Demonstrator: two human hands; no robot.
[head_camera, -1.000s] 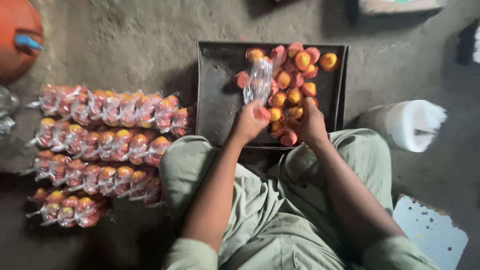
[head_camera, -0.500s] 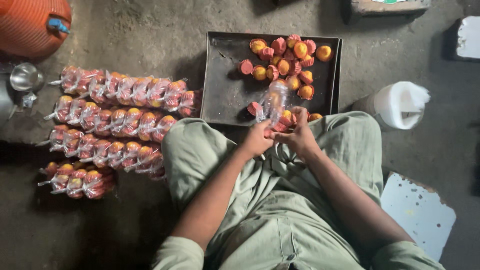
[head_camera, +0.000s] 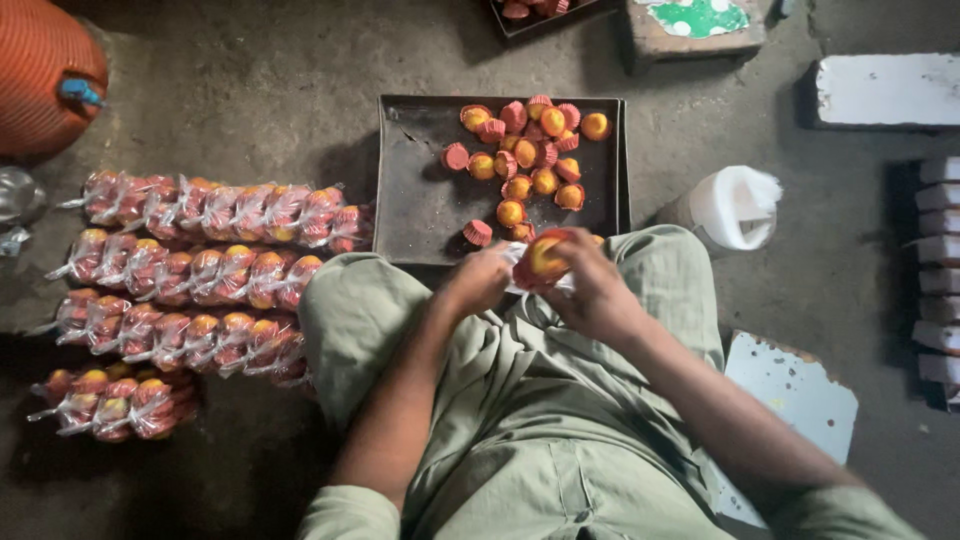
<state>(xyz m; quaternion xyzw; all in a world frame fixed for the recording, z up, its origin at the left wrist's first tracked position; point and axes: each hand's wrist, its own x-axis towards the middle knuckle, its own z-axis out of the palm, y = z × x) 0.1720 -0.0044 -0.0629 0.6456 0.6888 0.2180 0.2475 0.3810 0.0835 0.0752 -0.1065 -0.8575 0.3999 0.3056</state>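
We hold a clear bag (head_camera: 540, 262) of yellow sweets in red cups between our left hand (head_camera: 478, 283) and right hand (head_camera: 592, 292), both closed on it above our lap. At twelve o'clock lies a dark tray (head_camera: 420, 190) with loose sweets (head_camera: 530, 150). At nine o'clock, filled bags (head_camera: 200, 265) lie in rows on the floor (head_camera: 250, 90).

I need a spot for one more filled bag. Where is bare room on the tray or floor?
The tray's left half is bare, beside the loose cakes crowding its right. Floor is free between the bagged rows and the orange container.
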